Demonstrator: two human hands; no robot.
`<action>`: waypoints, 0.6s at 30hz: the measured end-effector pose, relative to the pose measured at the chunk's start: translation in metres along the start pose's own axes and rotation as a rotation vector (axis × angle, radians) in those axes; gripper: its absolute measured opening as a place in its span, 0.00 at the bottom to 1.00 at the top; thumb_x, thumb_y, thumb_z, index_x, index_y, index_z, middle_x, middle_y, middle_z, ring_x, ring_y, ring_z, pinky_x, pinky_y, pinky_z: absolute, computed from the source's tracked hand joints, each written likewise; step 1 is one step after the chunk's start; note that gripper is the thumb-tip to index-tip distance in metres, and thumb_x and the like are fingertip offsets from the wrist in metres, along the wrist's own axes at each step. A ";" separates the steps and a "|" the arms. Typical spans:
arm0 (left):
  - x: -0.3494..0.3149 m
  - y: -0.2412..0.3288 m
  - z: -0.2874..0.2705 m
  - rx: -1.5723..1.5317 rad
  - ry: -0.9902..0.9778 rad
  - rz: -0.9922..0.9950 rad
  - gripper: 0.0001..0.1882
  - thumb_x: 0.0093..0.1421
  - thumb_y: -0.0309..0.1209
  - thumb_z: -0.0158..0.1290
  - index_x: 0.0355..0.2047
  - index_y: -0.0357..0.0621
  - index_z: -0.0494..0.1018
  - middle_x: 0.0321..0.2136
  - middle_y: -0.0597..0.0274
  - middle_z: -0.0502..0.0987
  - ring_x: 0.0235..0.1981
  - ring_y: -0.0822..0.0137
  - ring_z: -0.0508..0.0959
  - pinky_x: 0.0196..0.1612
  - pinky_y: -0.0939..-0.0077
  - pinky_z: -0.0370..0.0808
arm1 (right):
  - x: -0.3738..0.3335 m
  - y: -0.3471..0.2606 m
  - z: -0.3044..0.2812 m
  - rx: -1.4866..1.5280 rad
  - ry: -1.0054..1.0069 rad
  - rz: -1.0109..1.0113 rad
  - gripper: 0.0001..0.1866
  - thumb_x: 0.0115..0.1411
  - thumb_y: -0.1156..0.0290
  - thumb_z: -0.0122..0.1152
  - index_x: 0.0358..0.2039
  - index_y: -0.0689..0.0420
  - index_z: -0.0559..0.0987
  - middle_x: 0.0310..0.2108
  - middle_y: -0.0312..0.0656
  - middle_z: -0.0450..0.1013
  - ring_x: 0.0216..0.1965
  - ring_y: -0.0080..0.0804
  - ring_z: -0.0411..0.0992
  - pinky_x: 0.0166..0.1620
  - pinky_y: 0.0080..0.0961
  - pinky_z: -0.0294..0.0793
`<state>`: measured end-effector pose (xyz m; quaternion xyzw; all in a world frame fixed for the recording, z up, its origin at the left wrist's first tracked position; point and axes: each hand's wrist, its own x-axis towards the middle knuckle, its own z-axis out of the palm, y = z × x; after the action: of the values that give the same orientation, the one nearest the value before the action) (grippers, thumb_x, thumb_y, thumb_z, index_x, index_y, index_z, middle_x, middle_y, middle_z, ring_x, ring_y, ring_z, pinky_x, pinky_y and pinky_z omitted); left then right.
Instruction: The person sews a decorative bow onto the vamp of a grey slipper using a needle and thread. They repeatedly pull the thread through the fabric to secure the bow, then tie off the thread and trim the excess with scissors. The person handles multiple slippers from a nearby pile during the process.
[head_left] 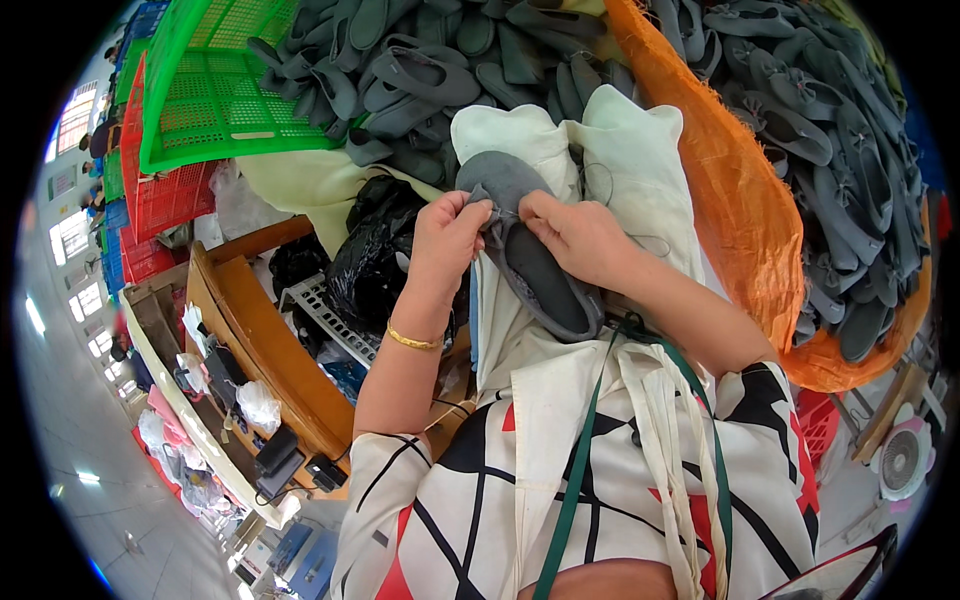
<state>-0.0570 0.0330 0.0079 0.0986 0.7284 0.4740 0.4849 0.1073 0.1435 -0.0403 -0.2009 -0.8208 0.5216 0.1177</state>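
Observation:
A dark grey slipper [508,178] lies over my lap on white cloth [632,160], its toe pointing away from me. My left hand [442,238], wearing a gold bracelet [414,340], pinches a small grey fabric bow [483,212] on the slipper's upper. On the other side, my right hand [580,238] has its thumb and fingers closed on the front edge of the slipper's opening. A thin thread [655,243] shows on the cloth near my right wrist. Whether a needle is between my fingers cannot be made out.
A heap of grey slippers [420,75] lies ahead, beside a green plastic basket [215,110]. To the right, an orange woven sack [735,190] holds more slippers. At left are a black plastic bag [375,245] and a wooden drawer unit [280,345]; a small fan [903,460] stands lower right.

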 end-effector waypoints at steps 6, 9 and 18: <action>0.002 0.001 0.001 -0.015 -0.018 -0.016 0.06 0.61 0.30 0.55 0.27 0.46 0.74 0.21 0.75 0.74 0.19 0.84 0.68 0.22 0.88 0.64 | 0.001 0.000 -0.003 -0.042 -0.028 0.006 0.05 0.67 0.65 0.51 0.41 0.50 0.72 0.25 0.49 0.76 0.28 0.56 0.75 0.31 0.50 0.71; 0.005 0.001 -0.002 -0.005 -0.037 -0.032 0.06 0.61 0.31 0.55 0.26 0.47 0.74 0.21 0.76 0.73 0.19 0.84 0.67 0.22 0.87 0.64 | 0.003 -0.006 -0.003 -0.072 -0.061 0.033 0.05 0.67 0.68 0.51 0.42 0.52 0.70 0.27 0.50 0.76 0.30 0.57 0.75 0.32 0.49 0.71; 0.004 -0.002 -0.008 -0.115 -0.066 -0.045 0.06 0.62 0.32 0.55 0.29 0.46 0.75 0.22 0.74 0.75 0.18 0.82 0.70 0.23 0.86 0.68 | 0.009 -0.022 -0.001 -0.001 0.020 0.122 0.07 0.67 0.68 0.52 0.42 0.56 0.68 0.27 0.56 0.74 0.30 0.60 0.74 0.34 0.50 0.71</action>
<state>-0.0652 0.0297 0.0045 0.0697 0.6854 0.5007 0.5240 0.0954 0.1402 -0.0206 -0.2559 -0.8061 0.5252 0.0939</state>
